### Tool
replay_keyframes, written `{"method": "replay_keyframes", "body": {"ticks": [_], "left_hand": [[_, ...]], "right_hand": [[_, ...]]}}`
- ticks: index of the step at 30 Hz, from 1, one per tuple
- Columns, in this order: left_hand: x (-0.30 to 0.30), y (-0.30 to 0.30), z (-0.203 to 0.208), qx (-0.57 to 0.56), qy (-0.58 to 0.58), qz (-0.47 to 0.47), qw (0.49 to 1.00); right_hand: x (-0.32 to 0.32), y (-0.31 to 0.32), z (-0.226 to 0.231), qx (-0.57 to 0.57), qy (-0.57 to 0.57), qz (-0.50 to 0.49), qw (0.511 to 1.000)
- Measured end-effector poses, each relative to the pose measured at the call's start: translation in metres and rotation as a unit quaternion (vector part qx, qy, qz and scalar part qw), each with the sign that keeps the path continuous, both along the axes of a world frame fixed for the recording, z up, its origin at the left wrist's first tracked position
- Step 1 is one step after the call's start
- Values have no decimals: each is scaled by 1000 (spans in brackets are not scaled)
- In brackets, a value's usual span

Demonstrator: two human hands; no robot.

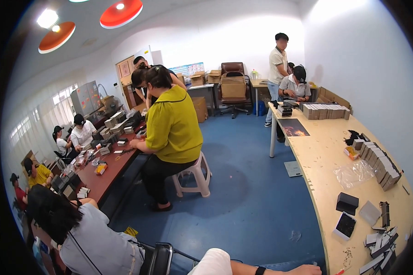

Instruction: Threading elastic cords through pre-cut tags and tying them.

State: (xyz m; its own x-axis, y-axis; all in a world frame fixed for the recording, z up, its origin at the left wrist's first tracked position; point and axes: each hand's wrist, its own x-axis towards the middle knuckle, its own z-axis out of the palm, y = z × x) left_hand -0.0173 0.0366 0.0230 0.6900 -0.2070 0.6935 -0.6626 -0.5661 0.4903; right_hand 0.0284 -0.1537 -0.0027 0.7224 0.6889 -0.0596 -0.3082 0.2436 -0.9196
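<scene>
My left hand (pixel 304 270) is low in the picture, at the near edge of the pale wooden table (pixel 323 183). A black band circles its wrist, and a white sleeve covers the upper arm. The lower edge cuts off the fingers, so whether they hold anything is hidden. My right hand is out of view. Just right of the left hand, a small red-tipped item (pixel 339 272) shows at the lower edge. Tiny loose pieces (pixel 348 255) lie nearby. Beyond them are an open box of black bits (pixel 345 226), a dark box (pixel 347 203) and a jumbled pile of black and grey strips (pixel 380 251).
Farther along stand a clear plastic bag (pixel 354 174) and rows of small boxes (pixel 376 161). Left, a person in yellow-green (pixel 174 123) sits on a white stool (pixel 196 176) at a cluttered dark-red table (pixel 108 172). Someone in pale grey (pixel 101 245) sits close by.
</scene>
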Motion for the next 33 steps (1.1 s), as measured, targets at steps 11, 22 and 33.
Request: {"method": "replay_keyframes", "body": {"ticks": [11, 22, 33], "left_hand": [[-3, -13, 26, -113, -3, -38, 993], [36, -41, 12, -179, 24, -37, 983], [100, -8, 13, -460, 286, -72, 838]], "right_hand": [[-9, 11, 9, -27, -132, -101, 986], [-16, 24, -18, 27, -85, -92, 992], [-10, -36, -18, -138, -72, -198, 968]]}}
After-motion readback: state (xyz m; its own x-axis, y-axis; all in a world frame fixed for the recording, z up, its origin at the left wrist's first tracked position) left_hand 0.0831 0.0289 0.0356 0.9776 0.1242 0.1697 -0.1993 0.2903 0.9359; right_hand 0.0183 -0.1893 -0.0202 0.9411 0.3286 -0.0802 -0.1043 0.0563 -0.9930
